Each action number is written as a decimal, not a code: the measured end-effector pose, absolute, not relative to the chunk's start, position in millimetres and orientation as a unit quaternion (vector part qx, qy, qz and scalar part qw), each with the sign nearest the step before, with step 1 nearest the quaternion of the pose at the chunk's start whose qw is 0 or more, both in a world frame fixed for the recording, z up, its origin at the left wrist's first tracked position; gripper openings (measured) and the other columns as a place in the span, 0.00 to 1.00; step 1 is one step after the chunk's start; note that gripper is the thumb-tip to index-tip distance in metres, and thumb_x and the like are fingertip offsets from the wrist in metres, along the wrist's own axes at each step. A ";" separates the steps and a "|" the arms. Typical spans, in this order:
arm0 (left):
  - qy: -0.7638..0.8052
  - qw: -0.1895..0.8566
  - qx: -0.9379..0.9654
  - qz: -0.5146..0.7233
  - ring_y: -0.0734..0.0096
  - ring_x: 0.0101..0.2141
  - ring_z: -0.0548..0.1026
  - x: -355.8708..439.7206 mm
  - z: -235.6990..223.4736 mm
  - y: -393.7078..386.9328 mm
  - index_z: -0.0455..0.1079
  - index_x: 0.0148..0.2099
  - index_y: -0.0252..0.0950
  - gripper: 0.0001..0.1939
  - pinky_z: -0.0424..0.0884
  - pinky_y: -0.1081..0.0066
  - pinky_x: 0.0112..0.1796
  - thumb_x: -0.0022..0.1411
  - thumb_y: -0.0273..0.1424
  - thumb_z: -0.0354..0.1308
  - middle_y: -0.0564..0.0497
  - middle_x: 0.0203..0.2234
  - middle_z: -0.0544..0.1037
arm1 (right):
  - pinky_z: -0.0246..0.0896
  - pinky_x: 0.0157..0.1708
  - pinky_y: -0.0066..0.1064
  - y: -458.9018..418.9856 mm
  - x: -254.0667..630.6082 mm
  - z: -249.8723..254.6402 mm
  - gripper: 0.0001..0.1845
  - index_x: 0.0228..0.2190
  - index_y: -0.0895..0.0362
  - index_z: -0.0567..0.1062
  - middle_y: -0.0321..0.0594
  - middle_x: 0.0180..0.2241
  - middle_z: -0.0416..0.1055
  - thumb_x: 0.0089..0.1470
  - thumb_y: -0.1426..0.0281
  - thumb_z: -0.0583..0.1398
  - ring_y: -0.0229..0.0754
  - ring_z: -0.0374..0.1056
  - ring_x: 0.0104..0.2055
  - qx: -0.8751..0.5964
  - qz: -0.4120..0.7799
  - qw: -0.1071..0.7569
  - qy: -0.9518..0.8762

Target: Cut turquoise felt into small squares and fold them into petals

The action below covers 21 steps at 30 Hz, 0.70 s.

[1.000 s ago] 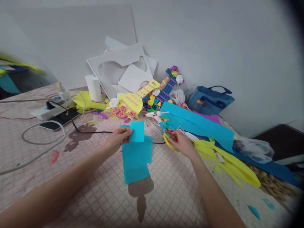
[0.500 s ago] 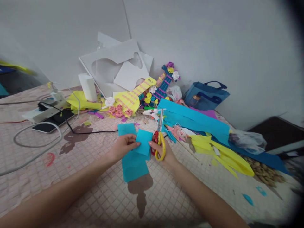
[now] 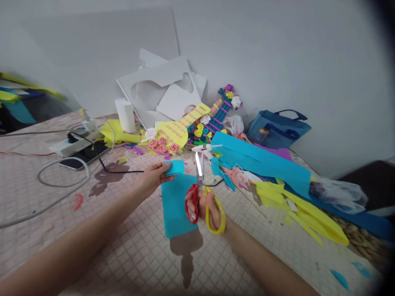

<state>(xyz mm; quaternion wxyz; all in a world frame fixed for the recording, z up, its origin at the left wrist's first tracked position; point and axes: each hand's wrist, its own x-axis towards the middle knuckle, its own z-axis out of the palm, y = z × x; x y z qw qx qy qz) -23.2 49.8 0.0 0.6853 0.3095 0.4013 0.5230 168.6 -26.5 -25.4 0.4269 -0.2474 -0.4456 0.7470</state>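
My left hand [image 3: 156, 176] pinches a small folded piece of blue crepe paper [image 3: 175, 167] between thumb and fingers. Fingers of my right hand [image 3: 205, 207] pass through the handles of a pair of scissors [image 3: 200, 170], one loop red and the other yellow. The scissor blades point away from me and stand slightly apart, to the right of the folded piece and not touching it. Beneath both hands, a larger blue crepe paper sheet [image 3: 178, 205] lies on the patterned tablecloth.
Behind are a yellow paper guitar [image 3: 174, 130], a dark blue one [image 3: 217, 115] and a white glue gun [image 3: 202, 148]. Blue crepe paper [image 3: 262, 158] and yellow strips [image 3: 304, 209] lie right. A power strip [image 3: 72, 146] and phone [image 3: 84, 156] are left; a blue bag [image 3: 277, 129] stands back right.
My hands have moved apart, the left keeping the folded blue paper. The scissors have turned in my right hand, fingers now in the loops and blades parted. The view has shifted slightly left.
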 end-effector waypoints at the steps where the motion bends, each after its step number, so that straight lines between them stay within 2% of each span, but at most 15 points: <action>1: 0.404 0.682 0.298 0.532 0.75 0.24 0.76 -24.9 0.7 51.8 0.68 0.27 0.31 0.08 0.77 0.74 0.28 0.51 0.26 0.65 0.54 0.20 0.74 | 0.54 0.20 0.28 -31.5 165.1 -24.8 0.36 0.33 0.56 0.68 0.32 0.21 0.58 0.41 0.36 0.52 0.34 0.57 0.19 -0.226 0.772 0.402 -0.437; 5: 0.396 0.682 0.275 0.551 0.73 0.25 0.78 -28.4 2.2 54.9 0.68 0.27 0.30 0.06 0.77 0.75 0.27 0.55 0.23 0.61 0.52 0.24 0.77 | 0.55 0.21 0.29 -45.2 156.8 -27.7 0.39 0.33 0.59 0.68 0.34 0.23 0.61 0.44 0.35 0.48 0.34 0.58 0.19 -0.159 0.849 0.324 -0.386; 9: 0.382 0.691 0.273 0.550 0.72 0.26 0.79 -29.7 2.9 55.1 0.70 0.30 0.30 0.04 0.77 0.76 0.28 0.57 0.23 0.60 0.50 0.26 0.79 | 0.56 0.21 0.29 -46.4 156.2 -36.1 0.40 0.35 0.60 0.68 0.35 0.24 0.62 0.44 0.36 0.48 0.34 0.59 0.20 -0.127 0.883 0.280 -0.354; 21: 0.365 0.685 0.275 0.567 0.74 0.25 0.78 -28.7 6.2 51.8 0.70 0.29 0.30 0.04 0.77 0.76 0.28 0.56 0.24 0.61 0.51 0.25 0.79 | 0.56 0.22 0.29 -45.2 156.7 -44.9 0.40 0.34 0.61 0.69 0.37 0.24 0.63 0.45 0.36 0.47 0.35 0.60 0.20 -0.142 0.880 0.271 -0.364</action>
